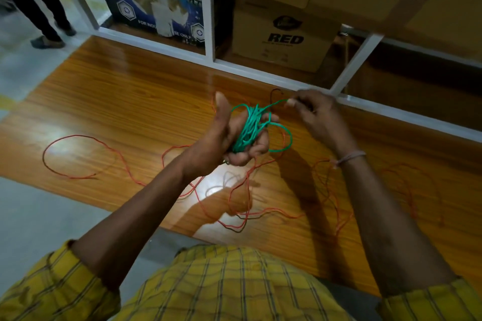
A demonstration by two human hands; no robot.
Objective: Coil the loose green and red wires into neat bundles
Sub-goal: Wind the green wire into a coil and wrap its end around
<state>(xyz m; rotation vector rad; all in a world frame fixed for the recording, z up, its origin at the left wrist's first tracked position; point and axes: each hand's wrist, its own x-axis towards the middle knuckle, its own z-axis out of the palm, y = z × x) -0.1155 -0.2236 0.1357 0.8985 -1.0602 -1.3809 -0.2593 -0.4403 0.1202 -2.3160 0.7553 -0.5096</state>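
Your left hand (234, 135) is closed around the green wire (250, 128) bundle; your right hand (317, 114) pinches its free end. The red wire (109, 150) lies loose on the table (117, 91).

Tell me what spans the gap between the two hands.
Head view: a short taut run of green wire, from the left hand's bundle to the right hand's pinch.

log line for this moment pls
left hand holds green wire coil | right hand pinches its free end | red wire loose on table

"RED" on the cardboard box (284, 41).
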